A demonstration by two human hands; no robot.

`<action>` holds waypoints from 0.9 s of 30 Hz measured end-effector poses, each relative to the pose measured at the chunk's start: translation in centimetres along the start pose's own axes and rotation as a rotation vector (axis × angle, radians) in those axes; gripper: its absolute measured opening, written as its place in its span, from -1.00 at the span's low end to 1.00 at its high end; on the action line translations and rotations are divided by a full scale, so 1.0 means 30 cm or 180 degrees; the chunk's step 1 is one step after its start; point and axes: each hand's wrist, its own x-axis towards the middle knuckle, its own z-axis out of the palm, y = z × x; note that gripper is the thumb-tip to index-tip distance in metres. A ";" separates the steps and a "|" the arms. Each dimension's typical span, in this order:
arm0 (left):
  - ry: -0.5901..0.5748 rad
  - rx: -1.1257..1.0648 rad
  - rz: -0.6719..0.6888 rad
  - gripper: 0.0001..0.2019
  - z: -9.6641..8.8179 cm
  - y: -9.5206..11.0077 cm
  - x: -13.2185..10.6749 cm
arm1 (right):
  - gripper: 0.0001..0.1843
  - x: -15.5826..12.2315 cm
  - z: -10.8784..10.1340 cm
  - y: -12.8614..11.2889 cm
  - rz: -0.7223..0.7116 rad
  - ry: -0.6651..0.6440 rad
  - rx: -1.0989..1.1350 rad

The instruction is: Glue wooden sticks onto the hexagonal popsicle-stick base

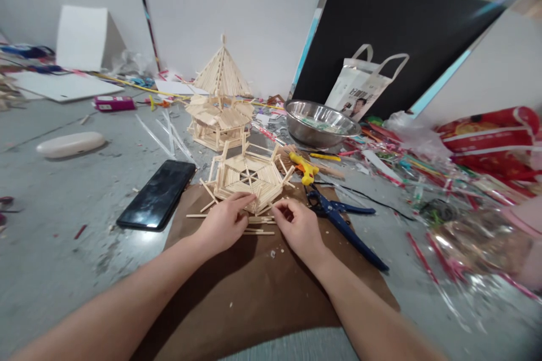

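Observation:
A hexagonal frame of thin wooden sticks [241, 176], with a spoked panel inside and short uprights round its rim, lies in front of me on brown paper [254, 299]. My left hand [226, 221] reaches over its front left edge, index finger stretched onto the sticks and the other fingers curled against it. At the front right edge my right hand [298, 230] has thumb and index finger pinched at the end of a thin wooden stick. Loose wooden sticks [260, 232] lie between and below my hands. Behind the frame stands a wooden stick pavilion [221, 107] with a pointed roof.
A black phone [156, 194] and clear sticks [169, 135] lie left. Right of the frame are a yellow tool [304, 168] and a blue-handled tool [351, 234]. Further back are a metal bowl [319, 130], a white bag [358, 87] and scattered plastic scraps [402, 158].

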 end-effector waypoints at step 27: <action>-0.0079 -0.0074 0.0090 -0.51 0.009 -0.002 -0.002 | -0.87 0.013 0.036 -0.008 -0.0267 0.0003 -0.0522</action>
